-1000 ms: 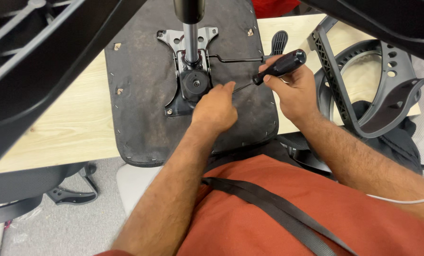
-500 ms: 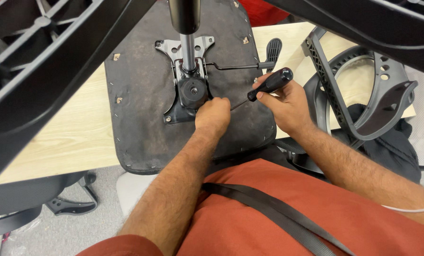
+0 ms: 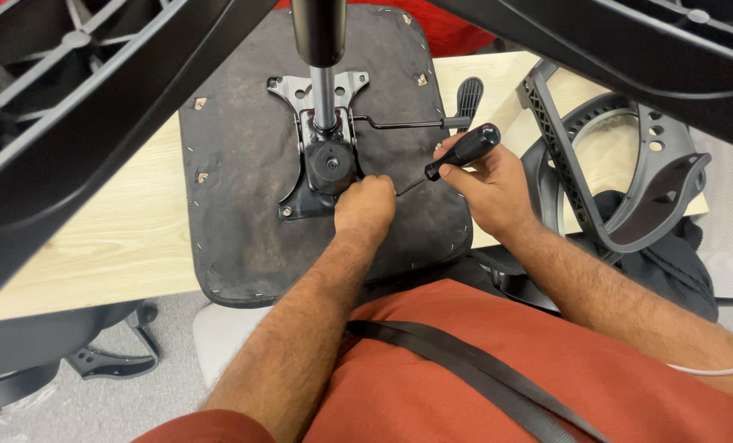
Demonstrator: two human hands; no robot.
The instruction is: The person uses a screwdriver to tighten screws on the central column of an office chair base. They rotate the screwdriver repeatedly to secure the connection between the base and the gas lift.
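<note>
A pale wood-grain table (image 3: 79, 246) fills the middle of the view, with grey floor below its near edge and a red surface just showing beyond the far edge. No packages, labels or signs are visible.

On the table lies an upturned chair seat (image 3: 243, 213), its dark, worn underside facing up and dotted with staples along the rim. A black metal mechanism plate (image 3: 321, 160) is fixed at its centre, with a gas-lift column (image 3: 319, 49) rising toward the camera and cut off by the top edge. A thin lever rod with a black paddle handle (image 3: 468, 94) runs from the plate to the right.

The left hand (image 3: 365, 209) rests closed against the lower right corner of the plate; its fingertips are tucked under and hidden, so whether it pinches something cannot be told. The right hand (image 3: 485, 184) is clenched around the black handle of a screwdriver (image 3: 456, 156), whose thin shaft slants down-left to the left hand, the tip hidden there.

Dark chair-base legs (image 3: 95, 123) cross the top corners, blurred and cropped. At right a grey plastic chair frame (image 3: 621, 164) stands partly off the table, with dark cloth under it. Another chair base (image 3: 95, 361) shows below the table at lower left.
</note>
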